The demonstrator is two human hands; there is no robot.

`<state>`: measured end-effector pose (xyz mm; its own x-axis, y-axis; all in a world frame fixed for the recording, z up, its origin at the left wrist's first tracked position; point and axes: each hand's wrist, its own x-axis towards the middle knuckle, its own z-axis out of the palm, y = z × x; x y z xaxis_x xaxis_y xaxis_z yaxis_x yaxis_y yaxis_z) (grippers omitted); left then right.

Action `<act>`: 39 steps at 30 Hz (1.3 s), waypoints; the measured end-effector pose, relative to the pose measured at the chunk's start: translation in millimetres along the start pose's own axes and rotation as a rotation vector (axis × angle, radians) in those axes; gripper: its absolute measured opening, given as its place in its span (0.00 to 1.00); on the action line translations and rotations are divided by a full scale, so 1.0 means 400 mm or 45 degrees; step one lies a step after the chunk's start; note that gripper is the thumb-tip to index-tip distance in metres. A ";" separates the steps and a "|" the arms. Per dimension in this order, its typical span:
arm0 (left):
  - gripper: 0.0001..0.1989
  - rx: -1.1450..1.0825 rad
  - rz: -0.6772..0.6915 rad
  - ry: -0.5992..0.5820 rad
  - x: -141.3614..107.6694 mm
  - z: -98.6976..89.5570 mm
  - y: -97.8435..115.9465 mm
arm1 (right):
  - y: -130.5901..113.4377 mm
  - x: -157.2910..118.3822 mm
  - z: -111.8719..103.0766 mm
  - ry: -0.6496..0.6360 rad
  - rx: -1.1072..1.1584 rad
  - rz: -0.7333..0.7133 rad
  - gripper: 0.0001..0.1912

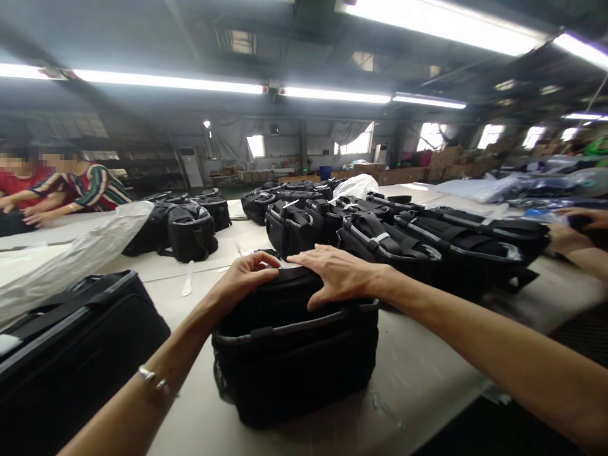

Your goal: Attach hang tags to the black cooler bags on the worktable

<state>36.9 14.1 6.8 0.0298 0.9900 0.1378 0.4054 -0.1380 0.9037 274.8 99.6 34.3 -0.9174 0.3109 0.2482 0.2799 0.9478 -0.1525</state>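
A black fabric bag (304,373) with grey piping round its top edge stands upright right before me, a mesh pocket on its left side. At the far left of its top, my left hand (249,273) is closed, thumb and fingers pinched together on the bag's edge; the exact part gripped is hidden. My right hand (339,273) lies over the bag's top, open, palm down, with the thumb apart from the stretched fingers. On the left wrist sits a silver bangle (154,378).
Another black bag (85,354) stands close on the left. Several similar bags (380,240) crowd the table (422,380) beyond. A white plastic strip (188,278) and clear plastic sheeting (80,259) lie leftward. Co-workers (90,187) are at the far left; another person's hands (574,237) show at right.
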 end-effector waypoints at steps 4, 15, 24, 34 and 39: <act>0.23 0.094 -0.033 0.031 0.007 -0.011 0.017 | -0.002 0.023 0.018 -0.111 0.046 0.104 0.35; 0.10 0.977 0.139 -0.113 0.022 -0.012 0.092 | 0.035 -0.024 0.053 -0.055 -0.453 0.048 0.13; 0.16 0.666 0.136 -0.289 0.084 0.091 0.129 | 0.038 -0.051 0.060 0.093 -0.604 0.054 0.14; 0.24 -0.061 -0.205 -0.420 0.068 0.116 0.102 | 0.037 -0.077 0.057 0.289 -0.117 0.128 0.16; 0.24 0.010 -0.223 -0.324 0.071 0.121 0.077 | 0.067 -0.108 -0.047 0.200 0.504 0.239 0.32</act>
<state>94.5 39.4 18.7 0.1864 0.9743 -0.1264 0.4312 0.0345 0.9016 327.2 113.1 37.6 -0.7988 0.5103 0.3186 0.2796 0.7839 -0.5543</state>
